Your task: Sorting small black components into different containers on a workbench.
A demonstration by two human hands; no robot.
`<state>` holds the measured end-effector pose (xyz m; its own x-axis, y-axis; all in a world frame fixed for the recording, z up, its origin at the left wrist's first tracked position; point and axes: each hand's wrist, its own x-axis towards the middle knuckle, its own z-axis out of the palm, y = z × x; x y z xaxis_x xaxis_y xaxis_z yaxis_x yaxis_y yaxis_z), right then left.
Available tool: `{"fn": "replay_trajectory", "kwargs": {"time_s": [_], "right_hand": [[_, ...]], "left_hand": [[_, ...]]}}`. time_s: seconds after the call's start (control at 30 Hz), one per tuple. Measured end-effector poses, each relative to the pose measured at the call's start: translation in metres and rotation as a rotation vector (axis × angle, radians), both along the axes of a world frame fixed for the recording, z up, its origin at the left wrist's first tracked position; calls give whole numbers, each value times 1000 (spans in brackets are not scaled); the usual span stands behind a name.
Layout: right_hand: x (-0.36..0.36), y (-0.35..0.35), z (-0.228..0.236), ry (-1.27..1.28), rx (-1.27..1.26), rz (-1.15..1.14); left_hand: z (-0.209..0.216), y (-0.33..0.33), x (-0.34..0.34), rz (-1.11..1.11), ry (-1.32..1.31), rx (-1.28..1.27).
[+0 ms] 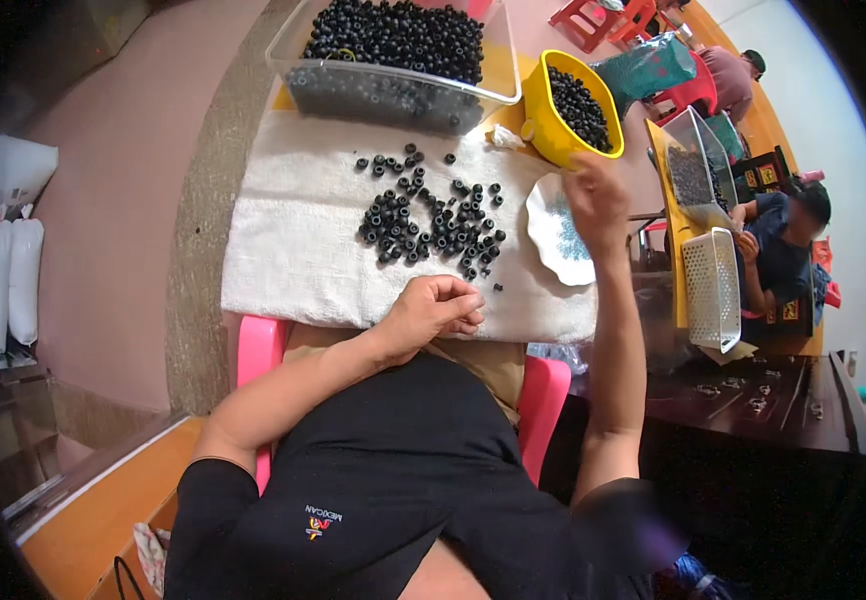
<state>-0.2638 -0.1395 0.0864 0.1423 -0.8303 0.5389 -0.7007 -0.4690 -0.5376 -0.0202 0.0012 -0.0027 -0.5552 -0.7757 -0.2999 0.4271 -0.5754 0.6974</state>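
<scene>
My left hand (pixel 437 312) is closed in a pinch at the near edge of the white cloth (pixel 293 225); whatever sits between thumb and fingertips is too small to make out. Just beyond it spreads a loose pile of black round beads (pixel 438 225) with holes through them. My right hand (pixel 598 205) is raised over the right edge of the cloth, its fingers blurred by motion. Partly behind that hand lies a white scalloped dish (pixel 543 218) holding tiny light-blue pieces.
Beyond the cloth stand a see-through plastic bin (pixel 383 85) and a yellow tub (pixel 540 118), both holding black beads. A crumpled white tissue (pixel 504 138) lies between them. At right, another person (pixel 788 240) sits by a white basket (pixel 713 290). White sacks (pixel 8 260) stand far left.
</scene>
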Motion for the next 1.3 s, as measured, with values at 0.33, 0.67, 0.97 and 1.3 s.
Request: {"fn": "replay_trajectory", "kwargs": {"time_s": [0.33, 0.67, 0.97, 1.3], "right_hand": [[32, 90, -35, 164, 354, 118], [45, 97, -34, 387, 290, 100], [50, 93, -35, 562, 300, 97], [44, 93, -41, 458, 270, 123]], "left_hand": [[-1, -2, 0, 6, -4, -32], [-5, 0, 0, 13, 10, -13], [-5, -1, 0, 13, 22, -28], [-3, -1, 0, 17, 45, -14]]}}
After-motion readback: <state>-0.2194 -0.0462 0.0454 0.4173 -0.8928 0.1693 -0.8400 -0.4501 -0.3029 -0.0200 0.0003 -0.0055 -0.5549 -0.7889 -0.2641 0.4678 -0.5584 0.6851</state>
